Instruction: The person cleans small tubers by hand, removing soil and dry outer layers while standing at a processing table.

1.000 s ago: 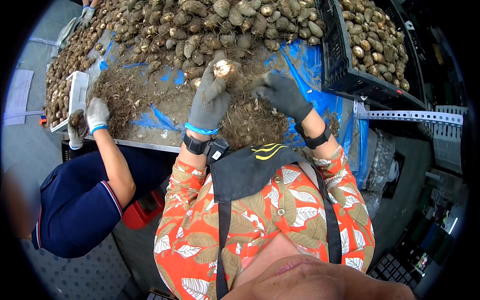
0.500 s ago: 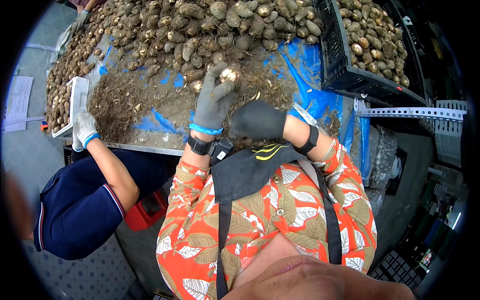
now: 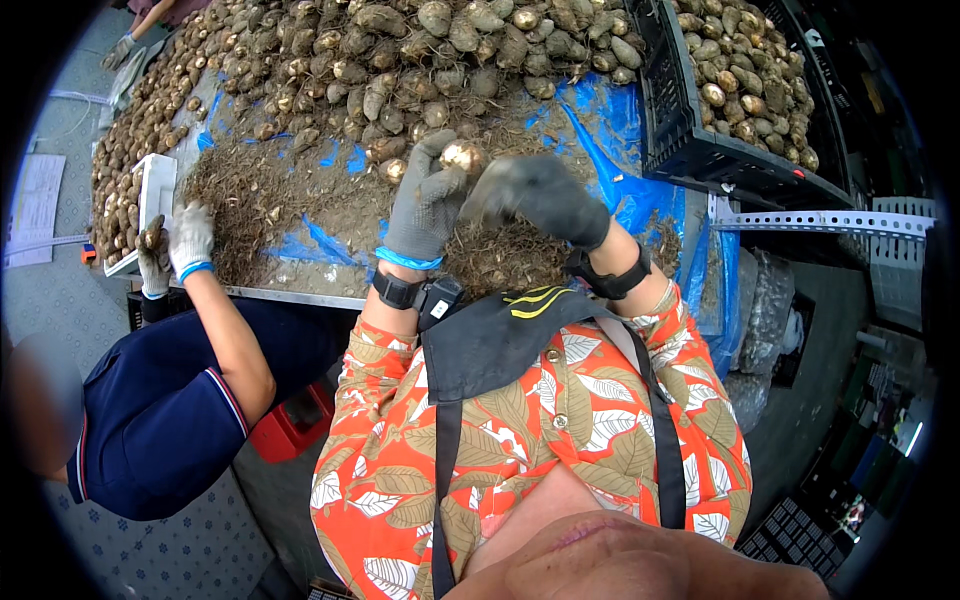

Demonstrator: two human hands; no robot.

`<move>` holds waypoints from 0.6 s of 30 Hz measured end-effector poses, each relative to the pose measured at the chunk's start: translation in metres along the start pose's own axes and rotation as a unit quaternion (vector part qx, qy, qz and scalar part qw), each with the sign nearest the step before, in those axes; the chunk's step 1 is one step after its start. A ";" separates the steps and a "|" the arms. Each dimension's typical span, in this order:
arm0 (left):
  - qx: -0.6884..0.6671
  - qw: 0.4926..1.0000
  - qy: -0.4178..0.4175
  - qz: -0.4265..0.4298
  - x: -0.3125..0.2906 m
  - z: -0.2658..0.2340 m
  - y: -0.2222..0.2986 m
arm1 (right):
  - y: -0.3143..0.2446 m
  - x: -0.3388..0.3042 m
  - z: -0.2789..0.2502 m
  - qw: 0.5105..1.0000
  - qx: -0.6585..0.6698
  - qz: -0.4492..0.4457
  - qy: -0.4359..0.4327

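Observation:
My left hand (image 3: 428, 198), in a grey glove, holds a pale brown bulb (image 3: 461, 155) up over the table. My right hand (image 3: 540, 197), in a dark glove, is curled right beside the bulb and touches its right side. Under both hands lies a heap of dry roots and soil (image 3: 500, 255) on a blue tarp (image 3: 615, 170). A big pile of brown bulbs (image 3: 400, 50) fills the far side of the table.
A black crate (image 3: 690, 140) full of bulbs stands at the right. On my left a person in a dark blue shirt (image 3: 160, 420) works with white-gloved hands (image 3: 185, 240) by a white tray (image 3: 150, 190). A red box (image 3: 290, 420) sits under the table.
My right hand has come back from the root heap on the right and closed in on the bulb that my left hand holds. The neighbour's hands moved slightly.

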State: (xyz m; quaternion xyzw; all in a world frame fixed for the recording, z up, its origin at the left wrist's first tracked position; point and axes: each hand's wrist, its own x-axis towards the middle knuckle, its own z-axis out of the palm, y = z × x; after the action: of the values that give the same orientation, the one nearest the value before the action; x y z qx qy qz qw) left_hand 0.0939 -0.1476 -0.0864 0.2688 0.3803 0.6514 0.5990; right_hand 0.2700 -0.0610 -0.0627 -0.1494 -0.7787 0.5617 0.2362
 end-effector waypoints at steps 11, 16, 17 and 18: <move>0.094 0.995 0.023 0.009 0.003 0.022 -0.023 | 0.026 0.002 0.010 0.949 0.125 0.151 0.249; 0.033 0.995 -0.044 0.078 0.003 0.030 -0.012 | 0.035 0.002 -0.011 0.947 -0.236 0.161 0.149; 0.010 0.994 -0.059 0.094 0.003 0.035 -0.007 | 0.045 -0.001 -0.014 0.951 -0.233 0.136 0.150; 0.027 0.993 -0.059 0.099 0.005 0.035 -0.004 | 0.055 -0.005 -0.017 0.955 -0.230 0.111 0.152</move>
State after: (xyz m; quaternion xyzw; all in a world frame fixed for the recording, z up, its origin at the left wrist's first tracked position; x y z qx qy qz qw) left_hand 0.1240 -0.1365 -0.0707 0.3590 0.3330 0.6804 0.5452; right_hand 0.2815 -0.0316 -0.1117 -0.3691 -0.8199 0.3611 0.2473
